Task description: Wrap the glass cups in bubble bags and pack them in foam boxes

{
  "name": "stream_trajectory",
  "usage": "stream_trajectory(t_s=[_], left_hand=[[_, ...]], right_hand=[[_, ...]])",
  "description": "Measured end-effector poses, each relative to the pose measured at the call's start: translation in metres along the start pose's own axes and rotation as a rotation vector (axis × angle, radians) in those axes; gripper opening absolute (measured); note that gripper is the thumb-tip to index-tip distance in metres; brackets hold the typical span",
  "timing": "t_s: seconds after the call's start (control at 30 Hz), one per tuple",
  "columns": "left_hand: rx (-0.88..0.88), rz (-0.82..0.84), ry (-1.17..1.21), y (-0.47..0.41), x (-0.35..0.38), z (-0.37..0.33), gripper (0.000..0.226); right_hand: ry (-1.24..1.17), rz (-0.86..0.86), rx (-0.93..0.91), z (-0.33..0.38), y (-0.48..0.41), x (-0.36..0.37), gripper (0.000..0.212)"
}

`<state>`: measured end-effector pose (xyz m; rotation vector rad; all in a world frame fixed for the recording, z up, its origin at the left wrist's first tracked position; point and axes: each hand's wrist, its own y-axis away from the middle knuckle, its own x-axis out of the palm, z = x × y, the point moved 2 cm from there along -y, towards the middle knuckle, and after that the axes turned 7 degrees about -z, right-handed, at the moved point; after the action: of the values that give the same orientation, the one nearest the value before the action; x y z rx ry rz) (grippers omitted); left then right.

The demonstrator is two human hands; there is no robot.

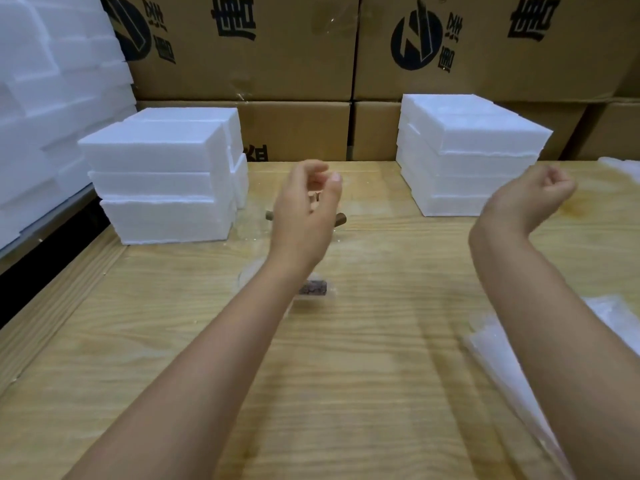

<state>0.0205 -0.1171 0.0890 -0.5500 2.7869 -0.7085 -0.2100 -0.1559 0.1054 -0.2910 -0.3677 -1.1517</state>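
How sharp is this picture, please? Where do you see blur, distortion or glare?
Head view: motion blur smears the left hand, the right hand and the bubble bags; the clear glass cup by the left forearm is faint; the wide lens leans the foam boxes outward; light is soft and even, without strong glare.
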Motion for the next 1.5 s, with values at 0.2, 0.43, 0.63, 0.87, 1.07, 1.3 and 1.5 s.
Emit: stream_trajectory(t_s=[0.2, 0.43, 0.63, 0.87, 1.07, 1.3, 1.5], left_hand=[[-0.316, 0.391, 0.057, -0.040, 0.116, 0.017, 0.050], [-0.354, 0.563, 0.135, -0.068, 0.190, 0.011, 0.056], [-0.393, 0.573, 0.166, -0.074, 0.206, 0.020, 0.057], [-0.273, 0.409, 0.163, -0.057, 0.156, -0.001, 0.051], [-0.129, 0.138, 0.121, -0.016, 0.075, -0.014, 0.030], [-0.301, 0.167, 0.074, 0.033, 0.027, 0.012, 0.034], [-0.255, 0.312, -0.235, 0.046, 0.022, 0.014, 0.065]], right_hand=[[0.524, 0.119, -0.032, -0.021, -0.108, 0.039, 0.050], [0.552, 0.266, 0.010, -0.035, -0.153, 0.056, 0.060], [0.583, 0.300, 0.056, -0.033, -0.156, 0.059, 0.063], [0.456, 0.163, -0.256, -0.007, -0.120, 0.031, 0.053], [0.346, 0.261, -0.372, 0.005, -0.067, -0.011, 0.037], [0.444, 0.461, -0.165, -0.017, -0.028, -0.069, 0.051], [0.692, 0.622, -0.053, -0.033, -0.025, -0.083, 0.045]])
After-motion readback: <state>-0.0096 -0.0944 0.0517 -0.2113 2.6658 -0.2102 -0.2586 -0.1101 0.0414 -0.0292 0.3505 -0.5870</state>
